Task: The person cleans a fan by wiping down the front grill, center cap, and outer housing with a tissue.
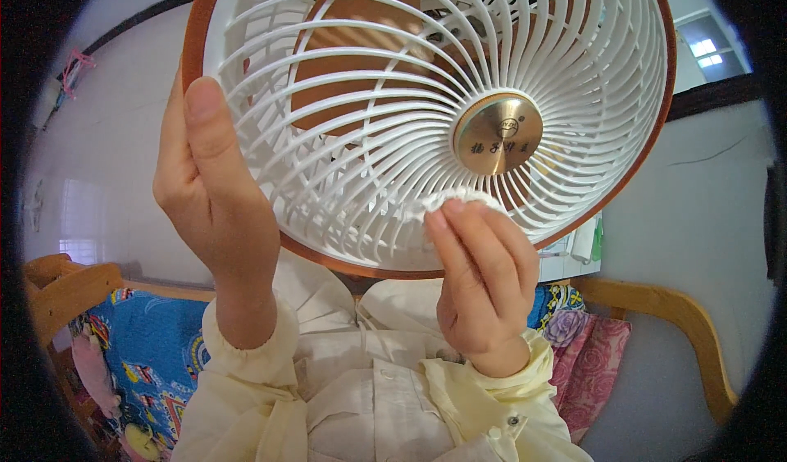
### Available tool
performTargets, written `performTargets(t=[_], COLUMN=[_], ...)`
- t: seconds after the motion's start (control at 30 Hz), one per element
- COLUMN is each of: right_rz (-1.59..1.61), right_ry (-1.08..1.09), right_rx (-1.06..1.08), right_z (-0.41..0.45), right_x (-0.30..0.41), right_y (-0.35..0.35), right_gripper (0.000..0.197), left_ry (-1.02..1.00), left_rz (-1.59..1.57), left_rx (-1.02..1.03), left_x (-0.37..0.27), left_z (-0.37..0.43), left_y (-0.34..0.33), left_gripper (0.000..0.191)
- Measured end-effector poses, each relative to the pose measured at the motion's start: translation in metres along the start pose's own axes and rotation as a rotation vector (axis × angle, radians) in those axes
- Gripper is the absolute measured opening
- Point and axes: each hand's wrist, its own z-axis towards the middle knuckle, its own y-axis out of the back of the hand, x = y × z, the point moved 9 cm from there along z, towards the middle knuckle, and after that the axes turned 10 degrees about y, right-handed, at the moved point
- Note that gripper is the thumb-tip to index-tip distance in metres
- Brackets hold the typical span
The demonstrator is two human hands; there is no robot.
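Note:
A round white plastic fan grille (381,111) with curved spokes and a copper-brown rim (363,271) is held up in front of me, tilted. At its hub sits a shiny gold-coloured metal cap (499,135) bearing writing. My left hand (215,173) grips the rim at the left side, thumb on the near face. Pinched in the fingertips of my right hand (486,265) is a white wipe or tissue (458,196), pressed against the spokes below the cap. Through the spokes a brown fan blade (363,38) shows; the rest of what lies behind is mostly hidden.
Wooden armrests of a seat curve at the left (77,283) and right (664,314). A blue patterned cloth (147,339) covers the seat on the left; a pink rose-patterned cloth (584,370) lies on the right. Behind the grille a white surface (565,268) holds small items.

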Motion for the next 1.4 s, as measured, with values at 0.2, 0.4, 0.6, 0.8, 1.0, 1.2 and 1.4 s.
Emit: performTargets(t=[0.2, 0.4, 0.6, 0.8, 1.0, 1.2, 1.4], right_rz=[0.007, 0.052, 0.034, 0.006, 0.056, 0.042, 0.006], right_ry=[-0.094, -0.064, -0.079, -0.093, -0.061, 0.03, 0.073], right_rx=[0.001, 0.034, -0.04, -0.058, -0.032, 0.005, 0.008], right_z=[0.013, 0.005, 0.011, 0.013, 0.003, -0.012, -0.034], right_x=[-0.01, -0.005, -0.011, -0.008, 0.001, 0.01, 0.017], right_y=[-0.003, -0.001, -0.001, 0.002, 0.0, 0.0, 0.001], right_gripper=[0.031, 0.03, 0.028, 0.029, 0.027, 0.024, 0.02], left_ry=[-0.022, 0.008, -0.036, -0.032, -0.019, -0.005, -0.04], left_rz=[-0.023, 0.026, 0.069, 0.037, -0.011, -0.082, -0.046], left_rx=[0.035, 0.025, 0.027, 0.037, 0.04, 0.082, 0.079], left_x=[0.0, 0.0, -0.005, -0.001, 0.004, 0.002, 0.001], left_z=[0.002, 0.0, 0.0, 0.001, 0.001, 0.002, 0.003], left_y=[-0.004, -0.001, -0.002, -0.002, 0.0, -0.004, -0.003], left_gripper=[0.036, 0.037, 0.038, 0.037, 0.036, 0.037, 0.038])
